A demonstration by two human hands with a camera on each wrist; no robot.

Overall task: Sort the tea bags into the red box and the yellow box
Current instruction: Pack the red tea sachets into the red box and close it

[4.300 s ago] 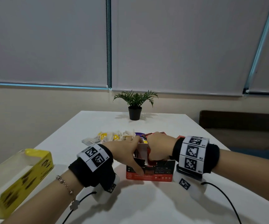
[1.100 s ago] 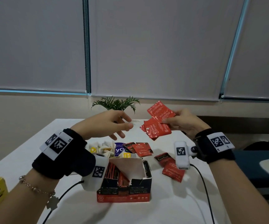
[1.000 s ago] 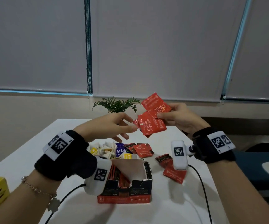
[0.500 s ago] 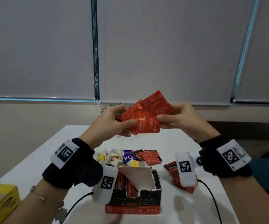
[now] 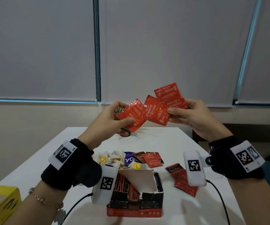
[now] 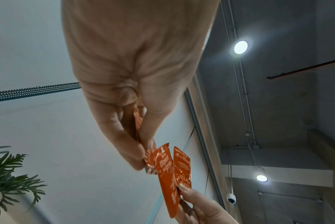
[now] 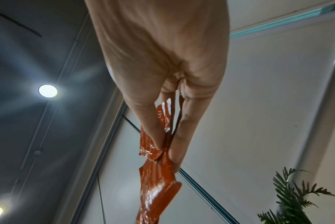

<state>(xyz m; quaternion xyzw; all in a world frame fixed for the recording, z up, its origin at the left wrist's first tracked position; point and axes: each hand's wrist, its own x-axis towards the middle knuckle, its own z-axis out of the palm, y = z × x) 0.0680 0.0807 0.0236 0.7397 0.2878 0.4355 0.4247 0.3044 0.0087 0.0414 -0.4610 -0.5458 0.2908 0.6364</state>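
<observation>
Your left hand [image 5: 109,118] and right hand [image 5: 194,116] pinch three red tea bags [image 5: 152,109] fanned above the red box [image 5: 135,203] at 6 o'clock; they're light, probably slippery foil, so grip their edges firmly.

The head view looks forward and slightly down from above the near edge of the table [image 5: 171,143], taking in both raised hands, the red box [image 5: 135,202] below them and the blinds beyond. Each wrist view sits close under its own palm and faces up along the fingers toward the ceiling lights and blinds, far nearer than the head view. All three share the red sachets [image 5: 153,109] [image 6: 168,169] [image 7: 157,178] held above the table; both wrist views also catch the plant [image 6: 7,178] [image 7: 301,195].
</observation>
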